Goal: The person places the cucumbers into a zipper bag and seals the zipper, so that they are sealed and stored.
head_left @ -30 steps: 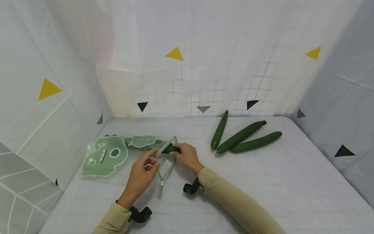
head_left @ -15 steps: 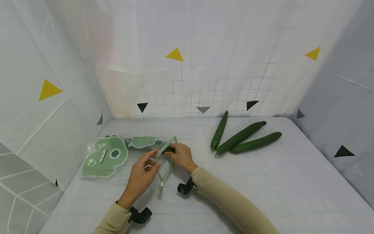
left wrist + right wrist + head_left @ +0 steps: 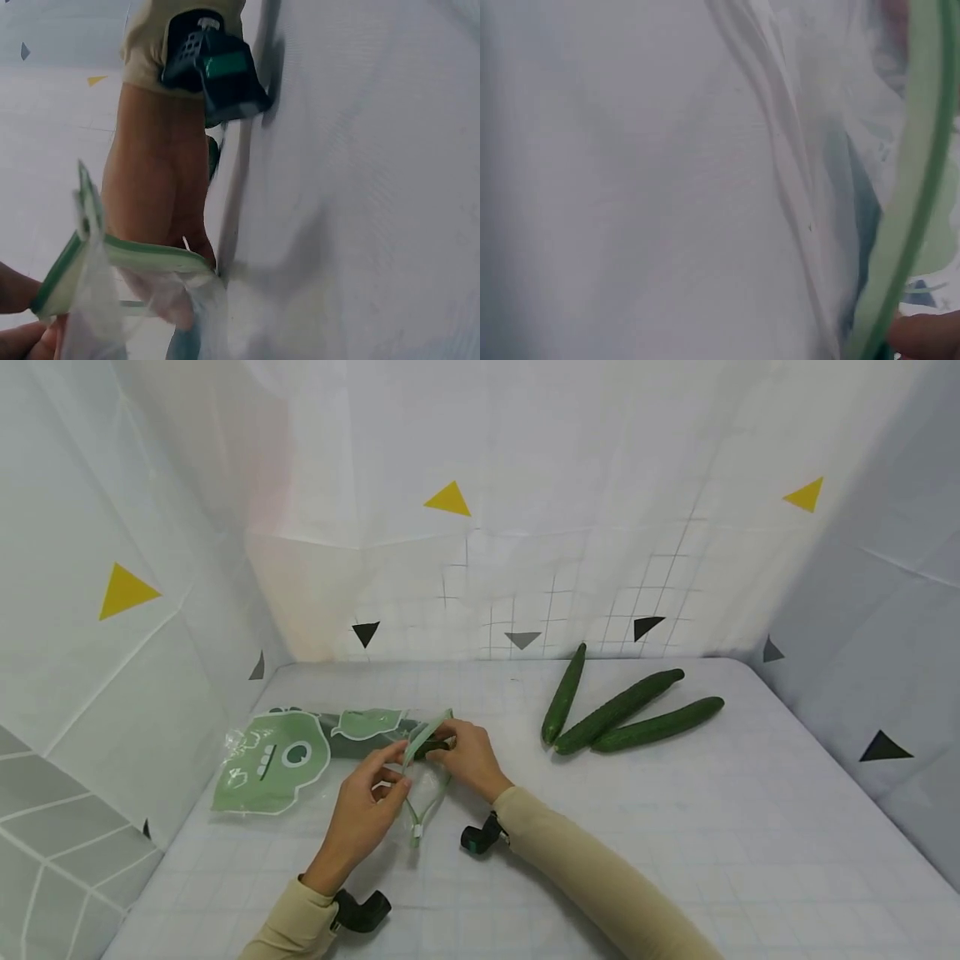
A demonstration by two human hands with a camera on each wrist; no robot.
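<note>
A clear zip bag (image 3: 266,777) with a green one-eyed monster print lies on the left of the table, its mouth facing right. My left hand (image 3: 367,797) pinches the bag's green zip edge and holds the mouth apart. Inside the bag a cucumber (image 3: 429,749) lies lengthwise, only its near end showing at the mouth. My right hand (image 3: 468,760) grips that end, its fingertips within the mouth. From the left wrist, the right hand (image 3: 154,187) reaches past the green zip rim (image 3: 161,257) into the clear plastic. The right wrist view shows the zip strip (image 3: 915,187) close up.
Three cucumbers lie on the table's right half: one upright-pointing (image 3: 564,693), one slanted (image 3: 618,712) and one nearest (image 3: 660,727). A white slider (image 3: 417,832) sits at the zip's lower corner. White sheets (image 3: 525,510) enclose the table behind and at the sides.
My right hand has moved left to the bag's mouth, and the cucumber has gone deeper into the bag. My left hand has stayed in place on the zip edge.
</note>
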